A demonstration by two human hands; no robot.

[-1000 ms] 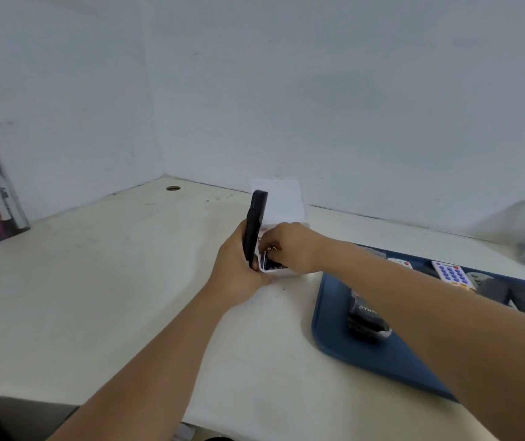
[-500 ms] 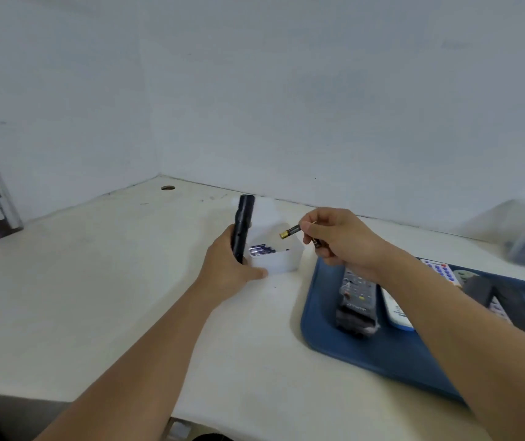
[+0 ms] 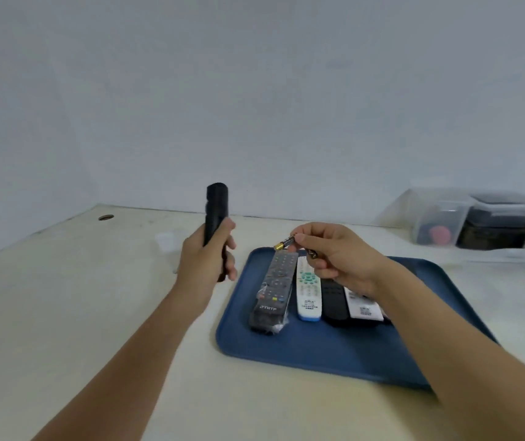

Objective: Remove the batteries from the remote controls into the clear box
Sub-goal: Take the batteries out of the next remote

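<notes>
My left hand (image 3: pixel 205 261) grips a black remote (image 3: pixel 215 206) and holds it upright above the table. My right hand (image 3: pixel 334 253) pinches a battery (image 3: pixel 284 243) with a gold tip, and a second dark battery end (image 3: pixel 312 253) pokes out under its fingers, above the blue tray (image 3: pixel 318 354). On the tray lie a grey remote in plastic wrap (image 3: pixel 272 291), a white remote with green buttons (image 3: pixel 308 289), a black remote (image 3: pixel 334 300) and a white one (image 3: pixel 363 305) partly under my right wrist. The small clear box (image 3: pixel 167 240) shows blurred behind my left hand.
The pale table (image 3: pixel 79 313) meets white walls at the back and left. A cable hole (image 3: pixel 106 217) sits near the back left corner. Clear storage tubs (image 3: pixel 439 222) with dark contents stand at the back right.
The view has swung to the right. My right hand has carried the battery away from the clear box and over the tray. My left hand still holds the black remote upright.
</notes>
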